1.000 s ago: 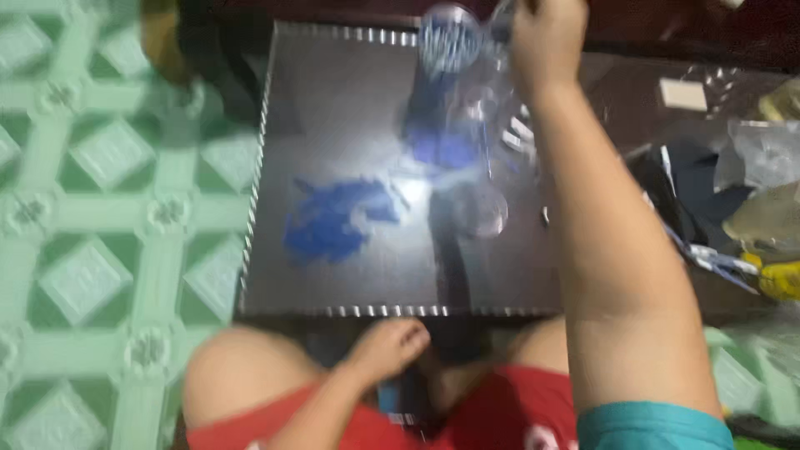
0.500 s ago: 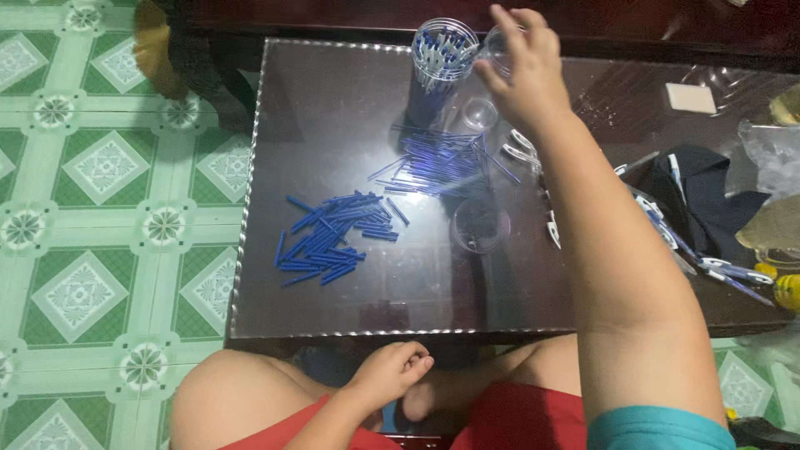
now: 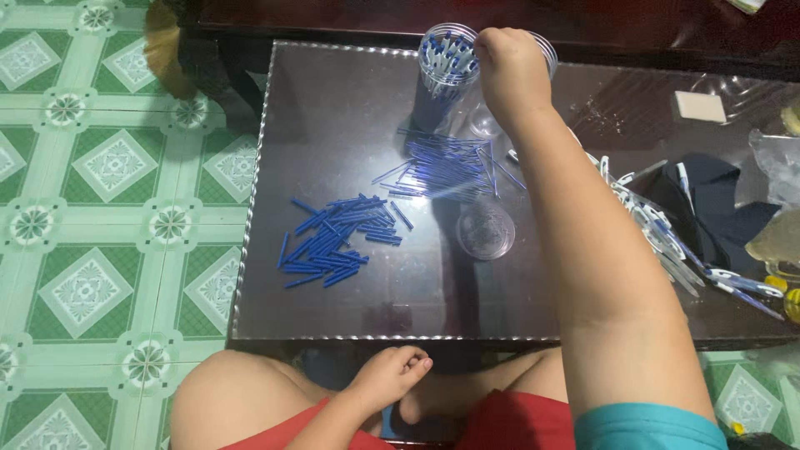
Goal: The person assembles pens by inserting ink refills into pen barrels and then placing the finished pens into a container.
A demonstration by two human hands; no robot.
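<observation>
Cup (image 3: 446,62): a clear plastic one, upright at about 12 o'clock on the dark glass worktop (image 3: 333,108), packed with thin white-and-blue pen parts standing on end. The right hand (image 3: 510,71) is seen at the cup's rim, at its 3 o'clock side, fingers curled and pressed together over the top; what is pinched, if anything, cannot be told. The left hand (image 3: 390,377) is held loosely curled and holding nothing, resting in the lap at 6 o'clock, below the worktop edge.

A loose heap of refills (image 3: 446,167) is spread just below the cup, toward centre. A second heap of short blue caps (image 3: 337,237) lies at about 8 o'clock from it, well apart. A clear lid (image 3: 486,229) lies flat between the heaps and the forearm. A row of white pen barrels (image 3: 667,242) runs along 3 o'clock beside a dark cloth (image 3: 717,204).

The cup is judged light, thin-walled and easily tipped, being top-heavy with its load; it would best be gripped around the lower wall. The pen parts are judged light, stiff and smooth, prone to rolling on glass, and best pinched at mid-length.
</observation>
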